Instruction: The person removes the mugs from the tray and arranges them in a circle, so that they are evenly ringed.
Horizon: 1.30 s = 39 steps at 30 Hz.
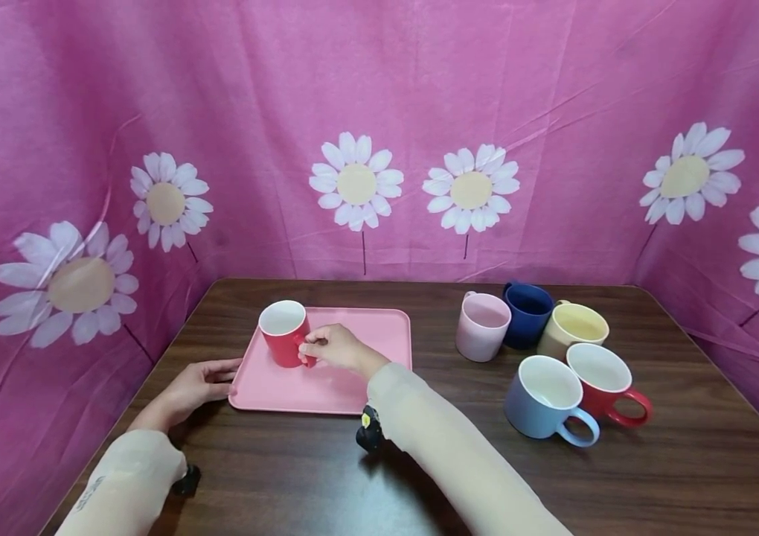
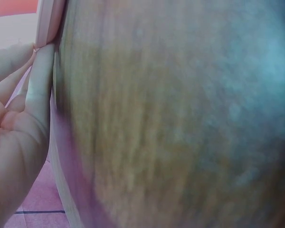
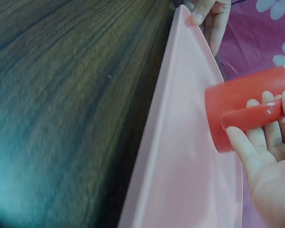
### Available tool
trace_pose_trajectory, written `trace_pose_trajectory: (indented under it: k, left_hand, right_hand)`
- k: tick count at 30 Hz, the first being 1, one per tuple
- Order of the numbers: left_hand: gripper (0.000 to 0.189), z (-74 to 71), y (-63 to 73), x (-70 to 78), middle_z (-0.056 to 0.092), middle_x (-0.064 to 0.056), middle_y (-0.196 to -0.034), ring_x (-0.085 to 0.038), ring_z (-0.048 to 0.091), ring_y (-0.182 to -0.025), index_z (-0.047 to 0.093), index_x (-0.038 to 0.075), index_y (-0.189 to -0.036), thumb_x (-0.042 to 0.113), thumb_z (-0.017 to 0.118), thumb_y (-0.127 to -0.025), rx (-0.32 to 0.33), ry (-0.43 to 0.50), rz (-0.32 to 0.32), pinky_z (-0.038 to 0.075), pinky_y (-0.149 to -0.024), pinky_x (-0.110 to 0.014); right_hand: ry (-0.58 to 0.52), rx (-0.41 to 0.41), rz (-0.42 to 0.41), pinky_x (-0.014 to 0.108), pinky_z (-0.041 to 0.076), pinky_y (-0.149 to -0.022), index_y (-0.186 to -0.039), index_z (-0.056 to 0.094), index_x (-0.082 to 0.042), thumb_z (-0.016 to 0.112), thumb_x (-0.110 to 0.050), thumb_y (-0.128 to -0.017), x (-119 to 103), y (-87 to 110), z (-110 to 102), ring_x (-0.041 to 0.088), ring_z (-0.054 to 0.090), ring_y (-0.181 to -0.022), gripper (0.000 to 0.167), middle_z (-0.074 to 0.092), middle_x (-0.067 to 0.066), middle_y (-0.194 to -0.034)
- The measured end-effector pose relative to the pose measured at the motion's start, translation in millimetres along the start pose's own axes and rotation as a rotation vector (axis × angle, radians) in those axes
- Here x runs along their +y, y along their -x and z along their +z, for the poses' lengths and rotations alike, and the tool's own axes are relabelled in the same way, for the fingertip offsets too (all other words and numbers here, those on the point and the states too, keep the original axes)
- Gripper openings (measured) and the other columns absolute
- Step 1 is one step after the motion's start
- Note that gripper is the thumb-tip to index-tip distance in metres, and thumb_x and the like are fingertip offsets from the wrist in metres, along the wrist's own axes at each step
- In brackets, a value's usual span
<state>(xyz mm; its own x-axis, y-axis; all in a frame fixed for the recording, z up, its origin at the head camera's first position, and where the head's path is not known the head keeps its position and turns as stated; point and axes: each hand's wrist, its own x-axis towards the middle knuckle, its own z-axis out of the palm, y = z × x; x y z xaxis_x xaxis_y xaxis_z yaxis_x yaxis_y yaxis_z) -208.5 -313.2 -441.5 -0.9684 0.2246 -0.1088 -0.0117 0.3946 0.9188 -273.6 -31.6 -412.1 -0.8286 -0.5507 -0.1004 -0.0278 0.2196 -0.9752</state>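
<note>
A red mug [image 1: 280,345] with a white inside stands upright on the left part of a pink rectangular tray [image 1: 326,394]. My right hand [image 1: 335,348] holds the mug by its handle. The right wrist view shows the fingers and thumb around the red handle [image 3: 251,116]. At the tray's near left corner, my left hand [image 1: 187,388] grips the rim. Its thumb lies on top of the edge and the other fingers go against the outside, as the left wrist view also shows with the hand [image 2: 19,118] at the tray edge [image 2: 49,23].
On the right of the brown wooden table [image 1: 286,476] several mugs stand close together: pink [image 1: 480,339], dark blue [image 1: 523,324], yellow [image 1: 556,339], light blue [image 1: 533,409] and another red mug [image 1: 600,398]. A pink flowered curtain [image 1: 406,89] surrounds the table's back and sides.
</note>
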Motion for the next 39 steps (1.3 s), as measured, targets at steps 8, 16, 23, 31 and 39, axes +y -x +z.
trace_pose_trajectory:
  k: [8,16,23,31,39]
  left_hand:
    - [0.06,1.0,0.0,1.9,0.053,-0.034,-0.123,-0.015,0.061,-0.102,0.041,-0.016,-0.134,0.002,0.07,-0.084,-0.006,-0.009,0.0,0.05,-0.08,-0.022]
    - [0.06,0.2,0.7,-0.4,0.053,-0.036,-0.122,-0.006,0.06,-0.097,0.039,-0.019,-0.133,-0.001,0.068,-0.084,-0.022,0.028,0.032,0.05,-0.08,-0.021]
    - [0.06,-0.4,-1.3,-0.1,0.052,-0.038,-0.121,-0.003,0.06,-0.096,0.038,-0.021,-0.132,-0.001,0.068,-0.084,-0.033,0.013,0.067,0.05,-0.078,-0.021]
    - [0.059,-1.8,0.7,1.2,0.051,-0.037,-0.123,-0.005,0.06,-0.097,0.039,-0.02,-0.133,-0.002,0.068,-0.084,-0.034,0.005,0.052,0.05,-0.079,-0.021]
    - [0.061,-1.3,2.3,0.4,0.052,-0.035,-0.124,-0.008,0.06,-0.099,0.039,-0.018,-0.134,0.002,0.069,-0.085,-0.027,-0.013,0.02,0.05,-0.078,-0.021]
  right_hand:
    - [0.068,-0.153,-0.021,0.031,0.054,-0.077,-0.101,0.067,0.007,0.064,-0.005,-0.091,1.1,11.1,-19.3,0.022,0.065,-0.084,0.016,0.068,0.012,-0.086]
    - [0.067,-0.279,-0.026,0.034,0.054,-0.078,-0.104,0.064,0.011,0.059,0.002,-0.092,-3.9,27.4,-37.7,0.02,0.065,-0.082,0.016,0.068,0.014,-0.088]
    - [0.078,-0.33,-0.048,0.04,0.053,-0.081,-0.101,0.064,0.01,0.061,0.002,-0.091,-6.9,43.8,-50.6,0.019,0.065,-0.081,0.014,0.068,0.011,-0.089]
    - [0.102,-0.313,-0.088,0.042,0.053,-0.081,-0.1,0.065,0.011,0.06,0.002,-0.091,-5.9,64.2,-59.9,0.015,0.064,-0.08,0.014,0.068,0.01,-0.087]
    - [0.132,-0.263,-0.15,0.035,0.054,-0.08,-0.097,0.067,0.009,0.061,0.001,-0.091,1.6,92.2,-68.6,0.012,0.063,-0.078,0.012,0.068,0.007,-0.083]
